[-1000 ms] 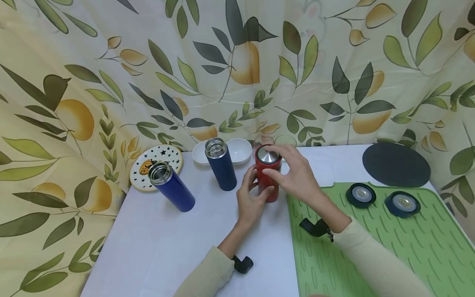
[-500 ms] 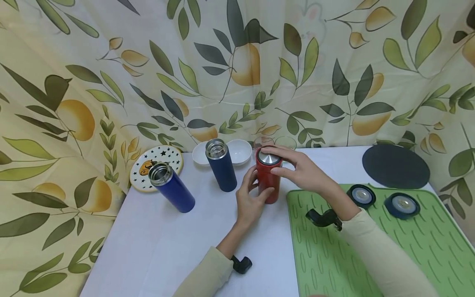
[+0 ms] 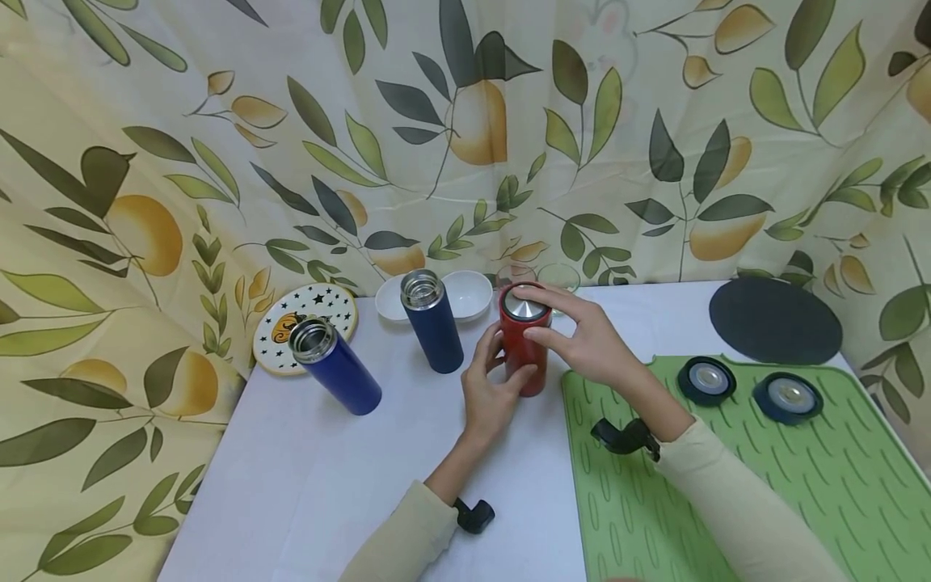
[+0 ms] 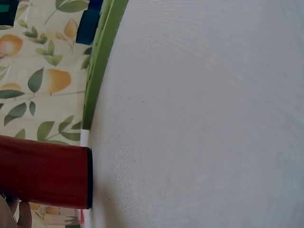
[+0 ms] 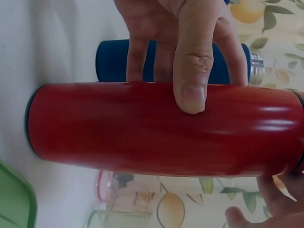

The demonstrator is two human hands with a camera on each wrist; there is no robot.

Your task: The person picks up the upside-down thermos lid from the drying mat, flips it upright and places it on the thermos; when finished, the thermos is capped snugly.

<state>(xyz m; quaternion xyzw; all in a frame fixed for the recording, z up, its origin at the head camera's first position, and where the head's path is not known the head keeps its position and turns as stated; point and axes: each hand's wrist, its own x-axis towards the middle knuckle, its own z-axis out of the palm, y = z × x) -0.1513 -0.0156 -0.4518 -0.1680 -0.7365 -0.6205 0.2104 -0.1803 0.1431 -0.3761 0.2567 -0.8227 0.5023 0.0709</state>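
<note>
A red thermos bottle (image 3: pixel 525 356) with a steel-topped lid (image 3: pixel 527 304) stands upright on the white table. My left hand (image 3: pixel 490 400) grips its body from the left, thumb across the front, also plain in the right wrist view. With thumb and fingers, my right hand (image 3: pixel 592 343) holds the lid at the top; its fingertips (image 5: pixel 237 216) show at the right wrist view's lower edge. In the left wrist view only the lower part of the red bottle (image 4: pixel 47 175) is seen. Two lidless bottles, one dark blue (image 3: pixel 434 331) and one brighter blue (image 3: pixel 342 373), stand to the left.
A green mat (image 3: pixel 655 485) covers the table's right side, bearing two dark lids (image 3: pixel 707 381) (image 3: pixel 789 398). Behind it lies a black oval mat (image 3: pixel 775 321). White bowls (image 3: pixel 469 296), clear glasses (image 3: pixel 560 279) and a pumpkin-patterned round board (image 3: pixel 334 311) line the back by the curtain (image 3: pixel 407 186).
My right hand and wrist swung out to the right, then partly back left, while staying at the lid. The left hand and red bottle have kept their place.
</note>
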